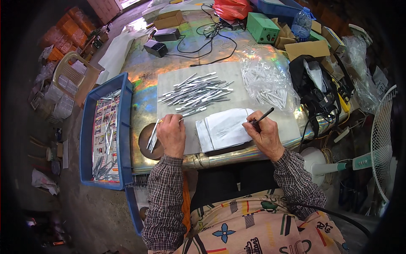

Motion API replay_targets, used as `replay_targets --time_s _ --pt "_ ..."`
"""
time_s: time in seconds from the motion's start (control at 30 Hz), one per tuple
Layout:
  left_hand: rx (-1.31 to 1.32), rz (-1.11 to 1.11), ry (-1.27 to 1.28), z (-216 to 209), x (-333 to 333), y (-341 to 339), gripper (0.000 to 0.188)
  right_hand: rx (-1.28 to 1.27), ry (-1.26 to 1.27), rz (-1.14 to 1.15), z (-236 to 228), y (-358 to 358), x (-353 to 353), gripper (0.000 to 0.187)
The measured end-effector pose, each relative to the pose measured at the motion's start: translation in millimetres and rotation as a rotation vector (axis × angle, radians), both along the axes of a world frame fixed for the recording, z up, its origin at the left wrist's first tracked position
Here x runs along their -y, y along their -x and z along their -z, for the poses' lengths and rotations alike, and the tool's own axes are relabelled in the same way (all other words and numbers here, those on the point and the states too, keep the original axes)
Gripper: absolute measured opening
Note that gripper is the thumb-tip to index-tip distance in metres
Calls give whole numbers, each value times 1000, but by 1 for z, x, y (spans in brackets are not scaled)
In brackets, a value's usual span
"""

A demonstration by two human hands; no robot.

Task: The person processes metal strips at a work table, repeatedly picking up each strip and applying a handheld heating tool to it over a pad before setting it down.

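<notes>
My left hand [172, 133] is closed, with slim silver metal sticks [153, 137] slanting down from its fingers over a round brown disc [146, 136]. A small pale tip also shows beside its fingertips; what it belongs to is unclear. My right hand [265, 132] grips a black pen-shaped tool [264, 114] over the right edge of a white paper-topped block [224, 130]. Beyond my hands, a loose pile of similar silver sticks [194, 91] lies on a pale sheet [165, 78]. Clear plastic bags [268, 80] of white sticks lie to its right.
A blue tray [126, 127] with more sticks stands at the left. Toward the back are black cables [211, 36], a green box-shaped device [262, 27] and a water bottle [302, 25]. A black bag [315, 84] and a white fan [385, 144] are on the right.
</notes>
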State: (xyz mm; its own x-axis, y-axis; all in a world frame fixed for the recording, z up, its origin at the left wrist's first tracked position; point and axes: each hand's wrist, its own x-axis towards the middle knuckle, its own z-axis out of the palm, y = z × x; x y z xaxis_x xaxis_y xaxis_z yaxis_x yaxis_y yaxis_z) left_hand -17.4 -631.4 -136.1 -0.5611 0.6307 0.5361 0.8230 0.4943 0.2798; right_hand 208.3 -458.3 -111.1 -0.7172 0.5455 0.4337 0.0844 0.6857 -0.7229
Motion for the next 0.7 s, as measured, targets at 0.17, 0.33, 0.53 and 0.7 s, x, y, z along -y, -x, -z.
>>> replay_targets --time_s 0.17,0.33,0.53,0.7 --pt "62 103 -31 3 -20 8 12 -9 -4 -5 1 1 -1 22" --pt "121 194 8 8 -31 18 9 -3 5 -2 0 -1 -1 22" --pt "175 233 19 13 -39 23 12 -30 34 -10 -1 0 0 23" --pt "202 236 37 12 -41 21 13 -14 9 -12 0 0 -2 24"
